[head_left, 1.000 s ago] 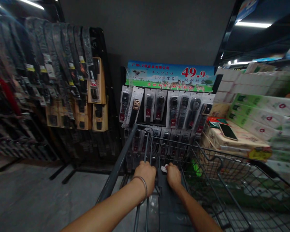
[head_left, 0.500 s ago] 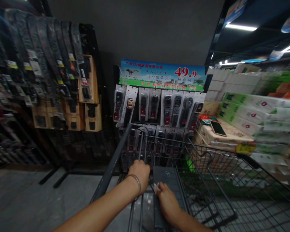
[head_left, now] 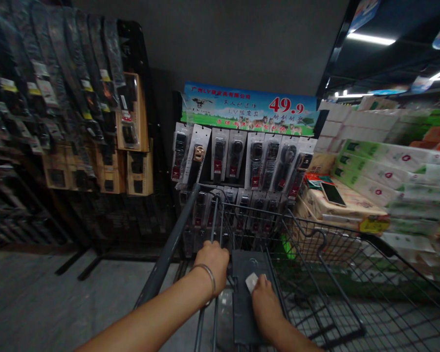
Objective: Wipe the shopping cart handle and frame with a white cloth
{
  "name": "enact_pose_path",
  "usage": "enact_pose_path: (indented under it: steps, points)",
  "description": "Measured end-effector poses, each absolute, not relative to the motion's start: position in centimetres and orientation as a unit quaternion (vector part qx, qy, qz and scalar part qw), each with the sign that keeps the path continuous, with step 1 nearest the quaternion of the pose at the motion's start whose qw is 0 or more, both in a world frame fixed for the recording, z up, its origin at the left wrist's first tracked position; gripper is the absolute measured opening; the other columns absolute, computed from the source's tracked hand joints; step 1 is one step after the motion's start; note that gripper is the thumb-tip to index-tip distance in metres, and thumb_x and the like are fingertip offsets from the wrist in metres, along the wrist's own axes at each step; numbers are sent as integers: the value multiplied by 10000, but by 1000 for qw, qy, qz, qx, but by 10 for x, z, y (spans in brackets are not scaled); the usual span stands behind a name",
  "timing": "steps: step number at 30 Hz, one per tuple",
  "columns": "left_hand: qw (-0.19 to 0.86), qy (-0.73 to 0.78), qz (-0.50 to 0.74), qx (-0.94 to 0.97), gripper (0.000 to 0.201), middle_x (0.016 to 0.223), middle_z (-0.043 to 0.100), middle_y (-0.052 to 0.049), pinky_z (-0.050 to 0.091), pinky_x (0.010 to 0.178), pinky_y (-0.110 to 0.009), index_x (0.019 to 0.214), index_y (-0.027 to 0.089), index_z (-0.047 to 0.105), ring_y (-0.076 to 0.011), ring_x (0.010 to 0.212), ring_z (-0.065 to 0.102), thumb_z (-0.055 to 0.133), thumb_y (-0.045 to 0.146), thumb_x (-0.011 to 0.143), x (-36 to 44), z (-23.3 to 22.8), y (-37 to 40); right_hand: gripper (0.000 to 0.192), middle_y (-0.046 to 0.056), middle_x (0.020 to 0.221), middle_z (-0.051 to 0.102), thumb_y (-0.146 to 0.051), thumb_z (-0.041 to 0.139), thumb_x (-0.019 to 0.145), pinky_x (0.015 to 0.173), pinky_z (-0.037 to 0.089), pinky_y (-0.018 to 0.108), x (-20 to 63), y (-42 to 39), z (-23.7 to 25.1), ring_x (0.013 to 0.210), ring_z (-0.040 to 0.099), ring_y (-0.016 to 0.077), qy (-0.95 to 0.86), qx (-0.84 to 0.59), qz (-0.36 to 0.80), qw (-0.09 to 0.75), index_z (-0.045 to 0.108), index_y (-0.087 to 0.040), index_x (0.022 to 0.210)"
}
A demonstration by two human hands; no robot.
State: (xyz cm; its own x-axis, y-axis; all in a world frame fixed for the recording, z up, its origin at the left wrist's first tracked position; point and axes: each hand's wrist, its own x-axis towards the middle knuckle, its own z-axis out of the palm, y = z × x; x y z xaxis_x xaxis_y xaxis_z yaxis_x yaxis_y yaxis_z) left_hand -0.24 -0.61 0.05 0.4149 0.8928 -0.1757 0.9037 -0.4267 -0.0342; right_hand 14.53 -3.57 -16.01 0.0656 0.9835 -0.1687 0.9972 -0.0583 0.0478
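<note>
My left hand (head_left: pixel 214 261) grips the wire frame at the near end of a dark metal shopping cart (head_left: pixel 315 274); a thin bracelet circles that wrist. My right hand (head_left: pixel 266 305) rests on the cart's dark plastic seat flap (head_left: pixel 247 288) and holds a small white piece (head_left: pixel 251 282), perhaps a cloth or paper, against it. The cart's basket stretches to the right and looks empty apart from something green low behind the wires.
A rack of packaged belts (head_left: pixel 242 159) under a banner reading 49.9 (head_left: pixel 249 108) stands just beyond the cart. Hanging belts and wooden boxes (head_left: pixel 132 142) fill the left rack. Stacked tissue packs (head_left: pixel 385 176) stand on the right, a phone (head_left: pixel 332 194) lying on one. Grey floor lies left.
My right hand pulled back from the flap's far edge toward me, then shifted slightly right with the white piece on the flap. The view swung a little; my left hand kept its grip.
</note>
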Motion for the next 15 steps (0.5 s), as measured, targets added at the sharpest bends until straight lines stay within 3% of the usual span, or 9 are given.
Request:
enact_pose_path:
  steps: [5, 15]
  points:
    - [43, 538, -89, 837, 309, 940, 586, -176, 444, 760, -358, 925, 72, 629, -293, 921, 531, 556, 137, 632, -2, 2, -5, 391, 218, 1048, 548, 32, 305, 784, 780, 430, 309, 148, 1, -168, 944, 542, 244, 652, 755, 19, 56, 643, -42, 966]
    - [46, 548, -83, 831, 304, 942, 582, -164, 446, 752, -353, 920, 78, 630, -291, 920, 521, 551, 132, 631, -2, 0, -3, 344, 185, 981, 555, -13, 332, 812, 703, 441, 275, 164, 50, -170, 916, 542, 230, 637, 768, 51, 36, 650, -69, 930]
